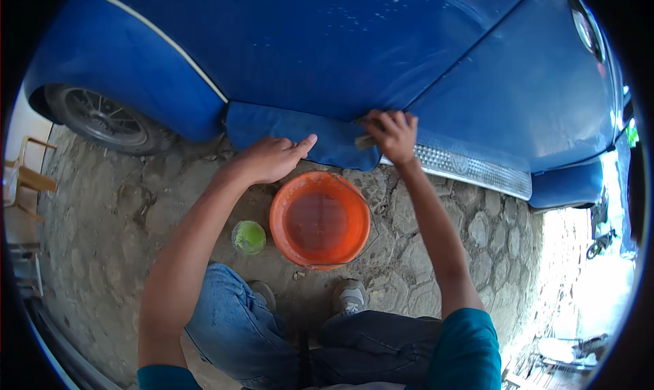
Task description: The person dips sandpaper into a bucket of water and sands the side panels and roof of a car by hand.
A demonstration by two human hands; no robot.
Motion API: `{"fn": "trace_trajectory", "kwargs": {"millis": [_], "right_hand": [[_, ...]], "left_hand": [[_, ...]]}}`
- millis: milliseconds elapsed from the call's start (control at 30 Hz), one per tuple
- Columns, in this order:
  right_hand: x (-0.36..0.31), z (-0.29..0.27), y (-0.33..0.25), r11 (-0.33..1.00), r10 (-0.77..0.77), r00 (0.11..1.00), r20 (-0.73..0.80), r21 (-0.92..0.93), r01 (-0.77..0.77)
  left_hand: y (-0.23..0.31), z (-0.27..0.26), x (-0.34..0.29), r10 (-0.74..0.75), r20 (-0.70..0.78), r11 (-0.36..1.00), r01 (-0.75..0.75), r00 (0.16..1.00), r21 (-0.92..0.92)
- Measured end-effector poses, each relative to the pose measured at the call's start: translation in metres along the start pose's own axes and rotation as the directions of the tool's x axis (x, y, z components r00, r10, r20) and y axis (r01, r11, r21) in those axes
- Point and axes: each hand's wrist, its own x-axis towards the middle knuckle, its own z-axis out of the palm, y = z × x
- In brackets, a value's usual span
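My right hand [394, 136] is closed on a brownish-grey sponge-like block [366, 142], held at the lower edge of the blue car door [354, 56]. Most of the block is covered by my fingers, so its exact kind is unclear. Below it, a blue cloth [293, 128] lies along the running board. My left hand [278, 157] hovers at the cloth's near edge, one finger stretched out to the right, with nothing visible in it. An orange bucket [281, 237] with murky water stands on the ground just below both hands.
Left of the bucket sits a small round tub [248, 238] with bright green contents. The car's wheel [105, 121] is at the far left, and a bare metal running board [470, 168] extends right. Uneven stone paving [415, 267] surrounds my feet. A wooden chair [30, 179] stands at the left edge.
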Motion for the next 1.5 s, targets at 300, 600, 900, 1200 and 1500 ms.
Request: {"fn": "trace_trajectory", "kwargs": {"millis": [300,600,900,1200,1500], "right_hand": [[0.133,-0.072,0.054,0.925,0.364,0.746,-0.558,0.121,-0.361],[0.055,-0.024,0.006,0.999,0.033,0.987,-0.158,0.010,-0.032],[0.141,-0.041,0.010,0.962,0.265,0.856,-0.444,0.056,-0.268],[0.048,-0.016,-0.012,0.998,0.065,0.994,-0.093,-0.007,-0.066],[0.129,-0.049,0.000,0.936,0.352,0.880,-0.319,0.139,-0.324]], "left_hand": [[-0.007,0.010,0.013,-0.020,0.000,1.000,0.020,1.000,0.024],[0.000,-0.002,0.002,-0.064,-0.003,0.998,0.064,0.998,0.021],[-0.013,0.008,0.010,0.006,-0.012,0.998,-0.006,1.000,0.058],[0.008,-0.018,-0.015,0.027,-0.087,0.999,-0.031,0.996,-0.039],[-0.004,-0.007,0.002,0.051,-0.086,0.995,-0.058,0.995,-0.086]]}}
